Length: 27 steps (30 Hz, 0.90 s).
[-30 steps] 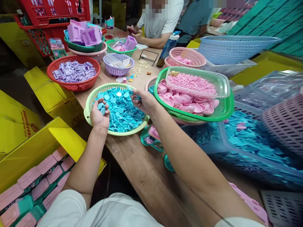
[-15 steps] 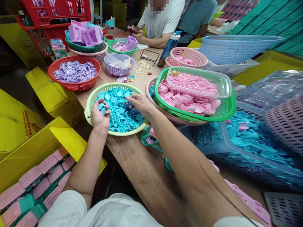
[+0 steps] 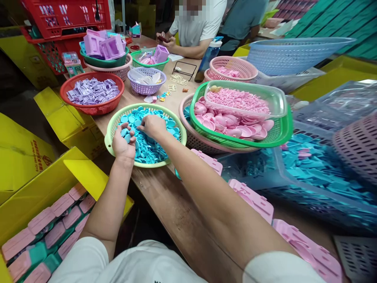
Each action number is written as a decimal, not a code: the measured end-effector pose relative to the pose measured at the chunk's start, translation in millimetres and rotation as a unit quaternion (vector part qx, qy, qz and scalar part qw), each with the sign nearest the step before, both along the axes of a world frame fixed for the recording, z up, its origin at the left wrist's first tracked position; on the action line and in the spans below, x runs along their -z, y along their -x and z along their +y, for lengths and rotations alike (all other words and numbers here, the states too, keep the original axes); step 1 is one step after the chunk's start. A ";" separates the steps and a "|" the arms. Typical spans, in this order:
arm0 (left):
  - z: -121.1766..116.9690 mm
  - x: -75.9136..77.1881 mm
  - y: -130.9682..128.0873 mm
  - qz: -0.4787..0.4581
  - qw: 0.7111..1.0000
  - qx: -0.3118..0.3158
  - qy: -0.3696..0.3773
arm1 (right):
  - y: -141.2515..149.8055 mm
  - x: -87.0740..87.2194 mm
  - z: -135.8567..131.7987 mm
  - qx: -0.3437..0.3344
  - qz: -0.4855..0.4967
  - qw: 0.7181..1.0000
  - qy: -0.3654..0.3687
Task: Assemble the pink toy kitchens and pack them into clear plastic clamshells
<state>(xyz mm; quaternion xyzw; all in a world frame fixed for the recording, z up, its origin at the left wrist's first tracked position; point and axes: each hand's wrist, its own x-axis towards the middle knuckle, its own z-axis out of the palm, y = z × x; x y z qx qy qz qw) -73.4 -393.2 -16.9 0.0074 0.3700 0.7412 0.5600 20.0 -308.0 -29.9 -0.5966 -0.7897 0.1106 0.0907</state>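
Observation:
A pale green basket [image 3: 109, 135] full of small round blue plastic pieces [image 3: 150, 151] stands at the table's left edge. Over its left side my left hand [image 3: 124, 142] is palm up, fingers curled around a few of the blue discs. My right hand [image 3: 153, 126] reaches into the heap at the basket's middle, back of the hand upward. Its thumb and fingertips are pinched together low among the pieces; whether a piece is between them is hidden.
Right of the basket, a green basket [image 3: 286, 133] holds pink pieces and a clear tub [image 3: 283, 105]. Pink cases [image 3: 250, 200] line the table under my right arm. A red basket [image 3: 118, 96] of purple parts sits behind left; an open yellow carton [image 3: 85, 177] stands below. A person [image 3: 194, 35] sits opposite.
My right hand has moved left and dipped into the blue pieces, toward my left hand. The left hand stays in place with its discs. More pink cases show beneath my right arm.

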 end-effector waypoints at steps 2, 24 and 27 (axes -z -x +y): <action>-0.1 0.3 0.1 0.002 1.000 -0.001 0.000 | -3.3 0.1 3.0 -0.010 0.059 0.998 0.018; 1.5 1.2 1.1 0.016 0.999 0.027 -0.009 | -78.8 -3.9 -25.9 -0.070 -0.095 0.992 -0.038; 1.9 -3.6 0.6 0.031 0.998 0.055 -0.004 | -82.1 -18.0 -26.5 -0.047 -0.056 0.997 -0.030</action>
